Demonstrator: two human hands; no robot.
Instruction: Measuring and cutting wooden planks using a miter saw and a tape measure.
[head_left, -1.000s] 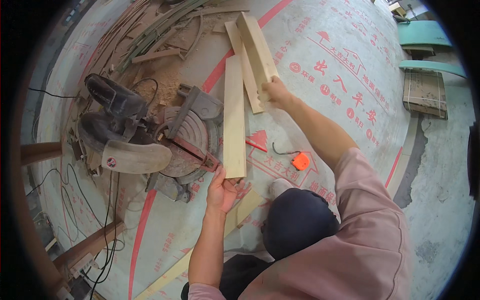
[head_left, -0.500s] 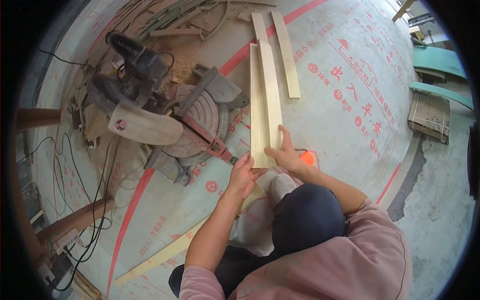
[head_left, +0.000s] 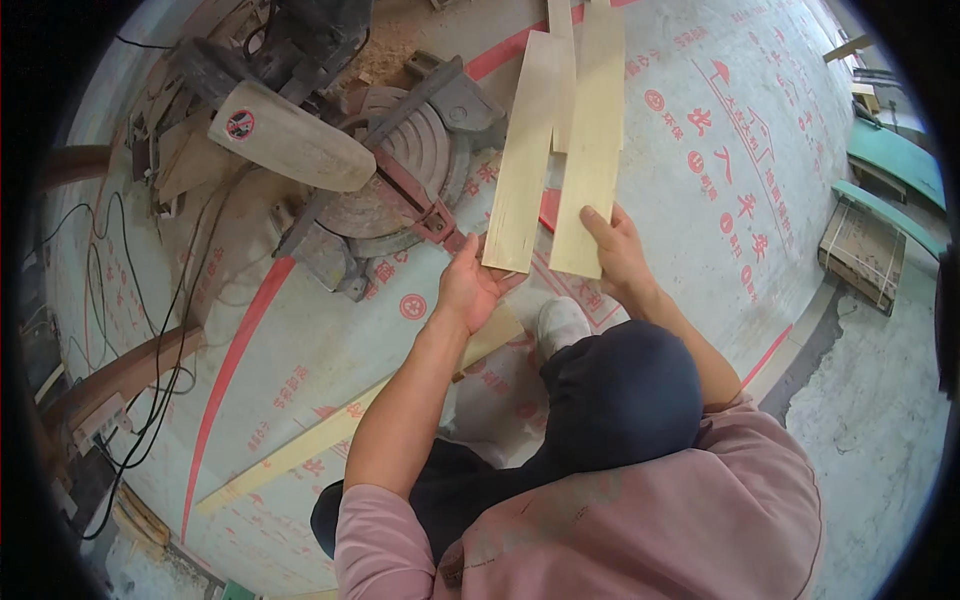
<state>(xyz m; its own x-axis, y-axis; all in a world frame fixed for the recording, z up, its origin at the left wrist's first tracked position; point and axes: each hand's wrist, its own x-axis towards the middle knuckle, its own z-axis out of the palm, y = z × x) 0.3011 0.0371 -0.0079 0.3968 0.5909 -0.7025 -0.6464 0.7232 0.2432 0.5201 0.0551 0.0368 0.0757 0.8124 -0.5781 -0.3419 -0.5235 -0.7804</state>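
Two pale wooden strips are held up side by side over the floor, their near ends a little apart. My left hand (head_left: 468, 285) is closed on the near end of the left wooden strip (head_left: 522, 150), with fingers reaching beneath it. My right hand (head_left: 622, 255) grips the right wooden strip (head_left: 590, 160) near its end, thumb on the top face and the other fingers along the edge or underneath. Partly covered by both, a further pale strip (head_left: 564, 100) shows between them.
A mitre saw (head_left: 400, 190) stands on the floor just left of the strips. Another long strip (head_left: 330, 430) lies by my left forearm. Black cables (head_left: 180, 300) hang at the far left. A tied carton (head_left: 862, 250) sits at the right, with green curved panels (head_left: 890, 165) above it.
The two strips, earlier lying together with one over the other, are now apart and show their broad faces. My right hand has moved away from the left one with its strip.
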